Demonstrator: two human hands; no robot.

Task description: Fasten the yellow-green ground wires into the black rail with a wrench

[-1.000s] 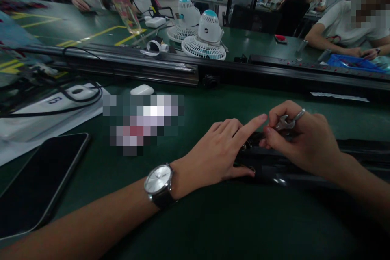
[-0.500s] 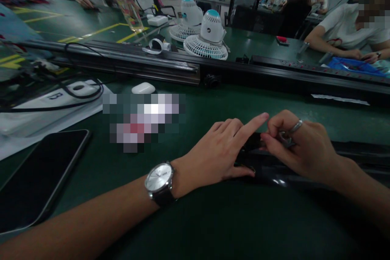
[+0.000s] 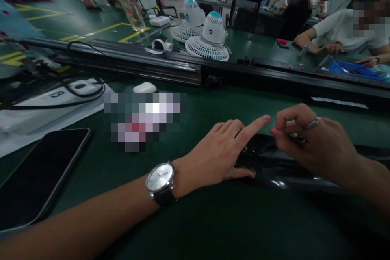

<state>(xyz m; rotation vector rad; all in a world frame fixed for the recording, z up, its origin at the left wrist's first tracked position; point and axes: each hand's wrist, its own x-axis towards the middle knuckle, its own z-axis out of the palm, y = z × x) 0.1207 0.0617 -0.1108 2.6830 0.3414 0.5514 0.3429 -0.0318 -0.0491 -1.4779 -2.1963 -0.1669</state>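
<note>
My left hand (image 3: 217,152), with a watch (image 3: 160,178) on its wrist, lies over the left end of a glossy black strip (image 3: 286,178). Its index finger and thumb stretch apart, with the strip's end between and beneath them. Small shiny bits show on the strip beside the index finger. Above the strip, to the right, is my right hand (image 3: 317,142), fingers curled and thumb drawn near the index fingertip. A ring circles one finger. Inside the curl, a small shiny metal thing (image 3: 297,138) is partly hidden; its kind is unclear.
A phone (image 3: 45,174) and a white power strip (image 3: 73,93) lie on the left. A white earbud case (image 3: 145,87) sits near a blurred-out item. Black rails (image 3: 274,77) cross the table behind; two fans (image 3: 211,36) stand beyond. Other people sit around.
My right hand has moved right and slightly up, away from my left index finger, uncovering more of the black strip. My left hand stays in place.
</note>
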